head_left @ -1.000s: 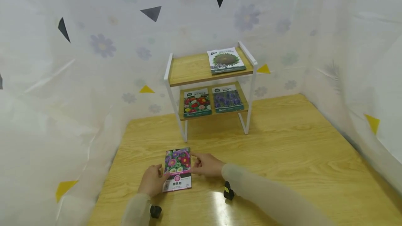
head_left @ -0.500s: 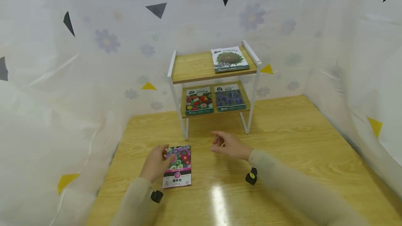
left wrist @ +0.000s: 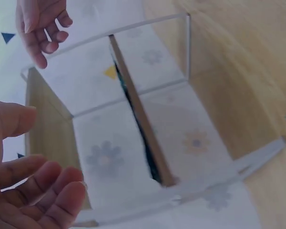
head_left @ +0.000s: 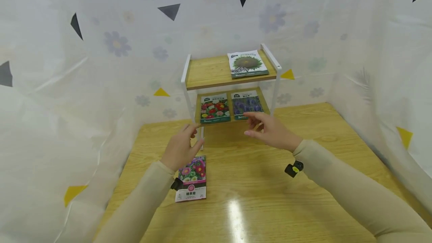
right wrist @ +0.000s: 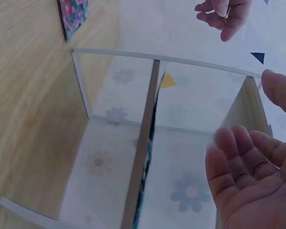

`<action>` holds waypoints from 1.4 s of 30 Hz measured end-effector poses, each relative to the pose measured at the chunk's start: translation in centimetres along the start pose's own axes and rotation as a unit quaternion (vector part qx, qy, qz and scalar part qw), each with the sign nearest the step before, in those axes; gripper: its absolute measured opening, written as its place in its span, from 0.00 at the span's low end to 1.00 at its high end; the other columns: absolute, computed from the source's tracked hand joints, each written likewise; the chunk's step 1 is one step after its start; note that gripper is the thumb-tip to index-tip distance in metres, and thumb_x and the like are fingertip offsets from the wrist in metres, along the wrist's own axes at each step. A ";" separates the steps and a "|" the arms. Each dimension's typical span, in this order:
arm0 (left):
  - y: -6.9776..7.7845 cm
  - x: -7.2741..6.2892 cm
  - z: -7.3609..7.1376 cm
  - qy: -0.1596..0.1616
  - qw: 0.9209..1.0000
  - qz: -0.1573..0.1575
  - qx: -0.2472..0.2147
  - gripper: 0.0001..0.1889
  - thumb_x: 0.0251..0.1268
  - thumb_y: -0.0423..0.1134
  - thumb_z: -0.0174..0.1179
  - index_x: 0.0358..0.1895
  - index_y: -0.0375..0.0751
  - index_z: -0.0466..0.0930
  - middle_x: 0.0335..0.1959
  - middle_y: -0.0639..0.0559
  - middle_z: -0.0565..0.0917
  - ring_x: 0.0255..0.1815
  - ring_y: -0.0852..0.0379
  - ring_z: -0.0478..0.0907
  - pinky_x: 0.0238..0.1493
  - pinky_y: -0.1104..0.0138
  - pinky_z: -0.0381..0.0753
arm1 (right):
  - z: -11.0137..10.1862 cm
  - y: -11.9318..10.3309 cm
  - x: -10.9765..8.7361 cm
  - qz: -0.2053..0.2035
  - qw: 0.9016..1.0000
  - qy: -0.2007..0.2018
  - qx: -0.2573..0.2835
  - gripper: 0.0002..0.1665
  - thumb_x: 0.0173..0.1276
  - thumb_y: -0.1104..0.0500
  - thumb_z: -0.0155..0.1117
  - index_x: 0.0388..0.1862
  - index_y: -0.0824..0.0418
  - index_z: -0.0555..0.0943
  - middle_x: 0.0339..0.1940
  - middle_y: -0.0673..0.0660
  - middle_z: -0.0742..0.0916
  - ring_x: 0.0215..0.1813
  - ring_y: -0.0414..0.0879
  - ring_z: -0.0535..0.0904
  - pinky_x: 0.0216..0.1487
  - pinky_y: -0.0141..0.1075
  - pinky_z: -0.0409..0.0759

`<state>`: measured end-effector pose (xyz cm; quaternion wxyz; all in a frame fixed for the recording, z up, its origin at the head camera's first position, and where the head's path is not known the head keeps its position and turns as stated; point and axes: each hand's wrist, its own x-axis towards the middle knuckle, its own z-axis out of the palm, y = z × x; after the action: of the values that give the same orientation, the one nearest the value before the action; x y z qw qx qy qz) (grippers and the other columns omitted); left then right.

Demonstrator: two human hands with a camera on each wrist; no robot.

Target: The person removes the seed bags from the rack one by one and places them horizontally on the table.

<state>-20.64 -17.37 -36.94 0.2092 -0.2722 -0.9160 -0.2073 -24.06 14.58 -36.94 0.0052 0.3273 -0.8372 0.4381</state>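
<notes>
My left hand hovers above the table, in front of the shelf's left leg, with loosely bent fingers and nothing in them. Below it the seed packet with pink and purple flowers lies flat, its upper left part hidden by that hand and wrist. In front of the lower shelf's right side is my right hand, empty, thumb and fingers apart. It overlaps the lavender seed packet's lower edge; contact cannot be told. Left of that packet lies one with red and white flowers. Both wrist views show the hands apart from the shelf.
A two-tier shelf with white metal sides stands at the back of the wooden table. On its top board, to the right, lies a seed packet with a large sunflower head. Pale flowered sheeting surrounds the table.
Both hands have left the pink and purple seed packet, which stays on the table. The right hand moved right and forward to the shelf; the left hand rose forward after it.
</notes>
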 end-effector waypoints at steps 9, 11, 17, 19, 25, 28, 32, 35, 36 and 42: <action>2.4 6.0 -1.8 0.078 0.989 0.125 -0.006 0.25 0.63 0.44 0.65 0.59 0.32 0.74 0.46 0.42 0.79 0.42 0.50 0.78 0.42 0.59 0.80 | -4.2 -2.3 0.5 -0.093 0.982 0.076 -0.144 0.33 0.65 0.56 0.67 0.67 0.64 0.70 0.48 0.55 0.81 0.49 0.48 0.77 0.46 0.44 0.78; 2.7 7.2 -2.3 0.084 0.988 0.133 -0.001 0.26 0.63 0.45 0.64 0.58 0.32 0.74 0.48 0.41 0.79 0.44 0.49 0.78 0.44 0.59 0.80 | -5.1 -2.7 0.7 -0.116 0.971 0.105 -0.180 0.32 0.63 0.57 0.70 0.65 0.63 0.72 0.47 0.56 0.82 0.49 0.49 0.78 0.45 0.44 0.78; 3.9 10.0 -3.4 0.051 0.992 0.112 0.018 0.28 0.68 0.52 0.58 0.62 0.34 0.72 0.53 0.41 0.76 0.44 0.49 0.77 0.45 0.58 0.79 | -7.8 -3.4 1.7 -0.143 0.945 0.162 -0.246 0.30 0.64 0.56 0.69 0.64 0.63 0.74 0.53 0.59 0.82 0.37 0.47 0.79 0.35 0.42 0.75; 4.3 11.0 -3.6 0.033 0.995 0.092 0.019 0.29 0.69 0.54 0.55 0.63 0.34 0.71 0.54 0.42 0.75 0.46 0.50 0.77 0.48 0.58 0.78 | -8.6 -3.6 2.2 -0.138 0.940 0.172 -0.260 0.29 0.66 0.55 0.67 0.64 0.63 0.74 0.55 0.60 0.81 0.27 0.45 0.76 0.30 0.41 0.72; 5.9 14.3 -4.2 -0.013 1.000 0.007 0.011 0.31 0.72 0.56 0.49 0.67 0.37 0.67 0.60 0.45 0.73 0.59 0.50 0.71 0.59 0.60 0.72 | -10.3 -4.4 4.2 -0.101 0.933 0.183 -0.293 0.28 0.70 0.51 0.62 0.63 0.67 0.74 0.57 0.65 0.78 0.36 0.54 0.78 0.41 0.49 0.76; 6.8 16.1 -4.4 -0.038 0.999 -0.027 0.018 0.31 0.72 0.57 0.48 0.68 0.38 0.65 0.63 0.45 0.72 0.63 0.50 0.69 0.62 0.60 0.69 | -10.9 -4.5 5.3 -0.076 0.929 0.170 -0.320 0.29 0.72 0.50 0.59 0.63 0.68 0.73 0.58 0.67 0.77 0.51 0.60 0.77 0.52 0.54 0.74; 7.5 18.5 -4.3 -0.085 0.993 -0.069 0.050 0.34 0.73 0.58 0.44 0.72 0.39 0.59 0.69 0.46 0.68 0.68 0.50 0.65 0.67 0.61 0.64 | -11.4 -4.5 6.8 -0.028 0.926 0.127 -0.354 0.31 0.74 0.48 0.54 0.66 0.67 0.70 0.62 0.68 0.76 0.62 0.63 0.71 0.60 0.56 0.70; 7.9 20.2 -4.0 -0.126 0.984 -0.089 0.089 0.36 0.74 0.60 0.41 0.75 0.39 0.54 0.71 0.46 0.65 0.70 0.51 0.63 0.68 0.61 0.62 | -11.7 -4.9 8.1 0.015 0.922 0.078 -0.380 0.33 0.75 0.46 0.51 0.69 0.67 0.67 0.66 0.69 0.72 0.65 0.65 0.68 0.63 0.58 0.66; 8.0 20.7 -3.8 -0.135 0.982 -0.090 0.100 0.36 0.74 0.60 0.40 0.75 0.38 0.53 0.71 0.46 0.65 0.70 0.51 0.63 0.68 0.61 0.63 | -11.8 -5.0 8.5 0.030 0.919 0.060 -0.389 0.34 0.76 0.45 0.49 0.70 0.68 0.65 0.68 0.70 0.70 0.67 0.65 0.66 0.65 0.59 0.63; 8.1 22.5 -2.5 -0.184 0.968 -0.111 0.130 0.37 0.75 0.61 0.35 0.77 0.42 0.46 0.73 0.47 0.61 0.71 0.51 0.61 0.69 0.60 0.62 | -12.0 -5.4 10.7 0.103 0.890 -0.041 -0.441 0.40 0.78 0.39 0.33 0.76 0.64 0.54 0.74 0.69 0.60 0.73 0.67 0.54 0.68 0.66 0.44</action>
<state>-32.35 -3.16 -21.53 0.0467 -0.1724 -0.9824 -0.0549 -32.79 15.38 -22.43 0.0701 0.2210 -0.9727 0.0077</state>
